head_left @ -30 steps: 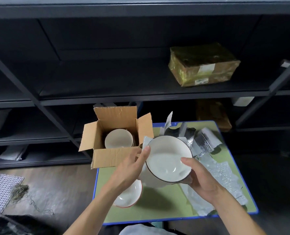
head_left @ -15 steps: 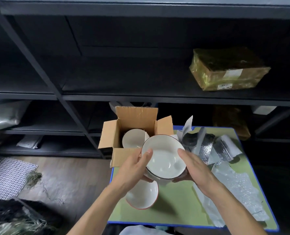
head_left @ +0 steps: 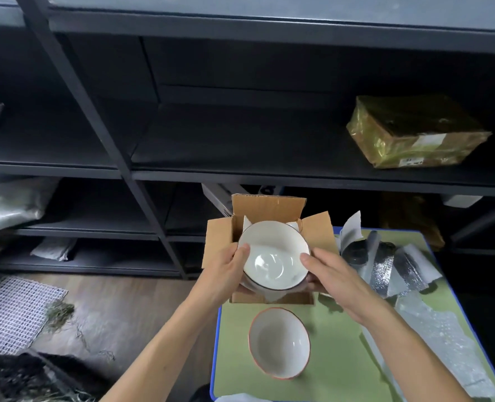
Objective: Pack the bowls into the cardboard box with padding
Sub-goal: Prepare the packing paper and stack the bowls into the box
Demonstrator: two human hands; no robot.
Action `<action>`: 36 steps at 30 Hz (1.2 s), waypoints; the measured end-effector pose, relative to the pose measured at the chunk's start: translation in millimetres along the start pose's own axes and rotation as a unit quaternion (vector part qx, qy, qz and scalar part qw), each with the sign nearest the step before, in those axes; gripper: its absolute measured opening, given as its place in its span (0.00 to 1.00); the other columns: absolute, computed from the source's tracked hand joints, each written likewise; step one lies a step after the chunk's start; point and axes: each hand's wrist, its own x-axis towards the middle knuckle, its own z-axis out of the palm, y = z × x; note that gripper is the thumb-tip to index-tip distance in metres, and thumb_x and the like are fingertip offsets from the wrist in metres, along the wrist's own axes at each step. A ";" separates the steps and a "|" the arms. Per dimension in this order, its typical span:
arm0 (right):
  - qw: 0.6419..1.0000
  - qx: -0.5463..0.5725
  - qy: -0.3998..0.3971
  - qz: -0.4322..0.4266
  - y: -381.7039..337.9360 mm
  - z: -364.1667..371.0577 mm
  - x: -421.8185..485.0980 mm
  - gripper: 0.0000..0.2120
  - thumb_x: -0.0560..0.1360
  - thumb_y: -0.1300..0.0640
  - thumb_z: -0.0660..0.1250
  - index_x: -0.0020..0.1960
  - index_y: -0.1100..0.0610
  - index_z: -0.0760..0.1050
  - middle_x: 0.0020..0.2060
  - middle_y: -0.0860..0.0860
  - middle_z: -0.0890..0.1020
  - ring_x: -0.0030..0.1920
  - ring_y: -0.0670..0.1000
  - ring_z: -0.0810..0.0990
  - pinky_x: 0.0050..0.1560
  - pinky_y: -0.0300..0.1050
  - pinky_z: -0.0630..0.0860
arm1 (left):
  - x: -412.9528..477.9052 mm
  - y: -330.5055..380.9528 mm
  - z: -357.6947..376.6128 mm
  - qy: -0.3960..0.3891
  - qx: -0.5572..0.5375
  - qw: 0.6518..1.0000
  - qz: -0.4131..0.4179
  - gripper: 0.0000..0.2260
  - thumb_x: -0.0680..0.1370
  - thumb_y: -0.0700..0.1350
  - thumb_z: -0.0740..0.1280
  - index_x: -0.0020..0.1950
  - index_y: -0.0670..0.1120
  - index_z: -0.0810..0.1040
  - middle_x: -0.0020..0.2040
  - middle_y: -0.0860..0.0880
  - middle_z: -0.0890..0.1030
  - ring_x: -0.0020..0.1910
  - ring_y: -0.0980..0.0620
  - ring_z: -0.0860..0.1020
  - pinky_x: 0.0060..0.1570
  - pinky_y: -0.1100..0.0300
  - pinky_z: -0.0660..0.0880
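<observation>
While both hands hold it, the dark-rimmed bowl (head_left: 274, 256) sits over the open mouth of the cardboard box (head_left: 266, 206), tilted a bit toward the camera. Left hand (head_left: 226, 274) has its thumb on the near-left rim and its fingers curled under. Right hand (head_left: 336, 277) has its thumb on the right rim, fingers underneath and mostly hidden. White sheet corners (head_left: 246, 223) poke up behind the bowl, probably padding. The bowl blocks the view into the box, so I can't tell what else is in there.

Progress: partway, I'd say. This bowl looks about to go in but isn't seated yet. The orange-rimmed bowl (head_left: 279, 342) is empty, upright and unwrapped on the green table (head_left: 234, 358), just in front of the box, so it's left to pack. The flaps are all open and closing is not done. Spare foil padding (head_left: 385, 268) and bubble wrap (head_left: 443, 343) lie on the table to the right.
</observation>
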 end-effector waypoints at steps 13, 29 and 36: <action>0.983 -0.161 0.065 0.058 -15.6 19.0 66.1 0.13 0.81 0.60 0.55 0.62 0.55 0.72 0.54 0.54 0.80 0.48 0.52 0.82 0.48 0.45 0.83 | 80.1 1.2 -7.0 0.028 0.121 0.991 -0.040 0.15 0.77 0.51 0.59 0.60 0.47 0.76 0.51 0.49 0.80 0.46 0.47 0.83 0.43 0.48 0.84; 0.892 -0.425 0.041 0.149 1.7 51.9 115.7 0.22 0.80 0.64 0.60 0.71 0.66 0.58 0.68 0.62 0.72 0.65 0.61 0.75 0.46 0.46 0.66 | 118.7 -11.6 38.3 0.067 0.298 0.936 -0.173 0.25 0.81 0.44 0.59 0.76 0.40 0.57 0.71 0.37 0.68 0.69 0.37 0.70 0.65 0.48 0.68; 0.892 -0.428 0.059 0.135 4.9 59.8 116.9 0.22 0.79 0.64 0.62 0.70 0.66 0.59 0.68 0.62 0.69 0.65 0.60 0.75 0.56 0.46 0.71 | 113.7 -24.6 51.1 0.084 0.384 0.914 -0.102 0.29 0.80 0.42 0.60 0.77 0.36 0.53 0.74 0.37 0.63 0.70 0.40 0.69 0.65 0.52 0.70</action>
